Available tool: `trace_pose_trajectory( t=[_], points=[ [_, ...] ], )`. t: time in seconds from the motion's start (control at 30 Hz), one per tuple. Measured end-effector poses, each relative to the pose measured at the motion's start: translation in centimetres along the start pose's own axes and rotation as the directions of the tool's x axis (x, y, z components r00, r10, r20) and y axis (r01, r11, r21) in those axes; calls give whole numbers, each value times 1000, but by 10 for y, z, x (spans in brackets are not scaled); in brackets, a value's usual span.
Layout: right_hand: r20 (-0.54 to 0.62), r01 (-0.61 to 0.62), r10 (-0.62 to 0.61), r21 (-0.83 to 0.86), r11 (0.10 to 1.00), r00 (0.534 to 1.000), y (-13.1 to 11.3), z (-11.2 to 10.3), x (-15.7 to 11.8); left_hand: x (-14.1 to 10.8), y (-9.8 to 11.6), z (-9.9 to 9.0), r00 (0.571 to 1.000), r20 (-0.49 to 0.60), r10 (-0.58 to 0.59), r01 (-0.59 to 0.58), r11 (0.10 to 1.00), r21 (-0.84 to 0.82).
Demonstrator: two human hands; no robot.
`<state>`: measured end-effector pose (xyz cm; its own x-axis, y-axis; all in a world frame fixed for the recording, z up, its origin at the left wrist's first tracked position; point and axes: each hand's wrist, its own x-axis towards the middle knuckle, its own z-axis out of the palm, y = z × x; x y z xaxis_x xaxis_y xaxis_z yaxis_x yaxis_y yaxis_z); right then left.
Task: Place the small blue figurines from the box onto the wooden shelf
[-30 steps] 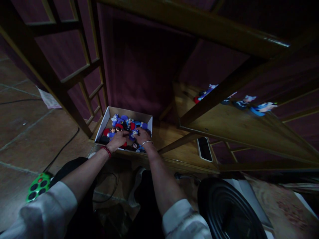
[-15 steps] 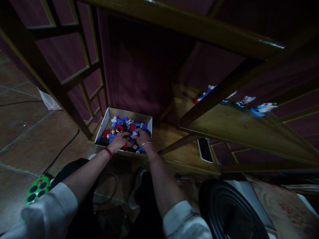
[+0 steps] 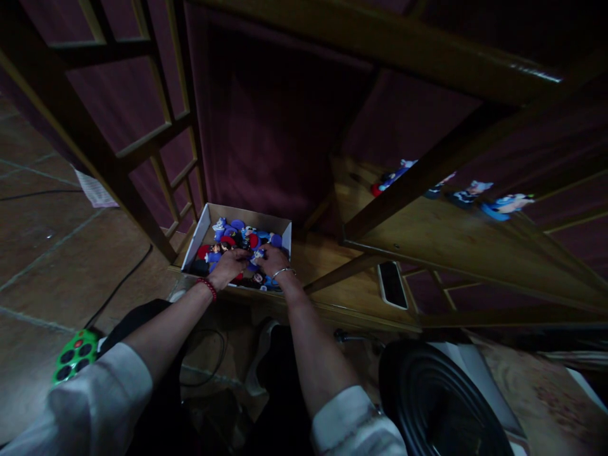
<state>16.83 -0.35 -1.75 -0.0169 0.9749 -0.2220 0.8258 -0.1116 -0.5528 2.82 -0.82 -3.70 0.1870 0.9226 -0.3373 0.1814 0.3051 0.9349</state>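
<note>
A white-walled box on the lower shelf holds several small toy figurines in purple, red, blue and black. Both of my hands reach into it. My right hand has its fingers closed on a small purple and white figurine near the box's middle. Close beside it on the left is my left hand, its fingers bent together and pointing toward that figurine; whatever they grip is hidden. A purple and white figurine stands out in the box's back left part.
Several figurines, one on a blue base, stand on the higher wooden shelf at right. A phone lies on the lower shelf. A green power strip and cables are on the floor. A round black object sits at lower right.
The view has shifted very slightly. Both hands stay in the box in nearly the same place, with the purple and white figurine still at my right fingertips.
</note>
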Motion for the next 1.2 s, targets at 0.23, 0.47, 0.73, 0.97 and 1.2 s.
trace_pose_trajectory(
  t=[0.23, 0.47, 0.73, 0.97, 1.2],
  points=[
    [-3, -8, 8, 4, 1000, 1000, 3, 4, 2, 3, -3, -1, 995, -11, 99, -92, 959, 268],
    [-4, -5, 5, 17, 1000, 1000, 1, 2, 1, -3, 5, -5, 992, 25, 128, -123, 860, 496],
    [17, -46, 46, 32, 998, 999, 2, 4, 2, -6, 7, -11, 992, 45, 120, -123, 800, 587],
    [-4, -17, 17, -48, 999, 1000, -1, 2, 2, -8, 9, -13, 991, 49, 125, -129, 801, 584],
    [-9, 44, -45, -109, 993, 999, -3, 4, 0, -8, 8, -15, 988, 65, 140, -151, 799, 582]
  ],
)
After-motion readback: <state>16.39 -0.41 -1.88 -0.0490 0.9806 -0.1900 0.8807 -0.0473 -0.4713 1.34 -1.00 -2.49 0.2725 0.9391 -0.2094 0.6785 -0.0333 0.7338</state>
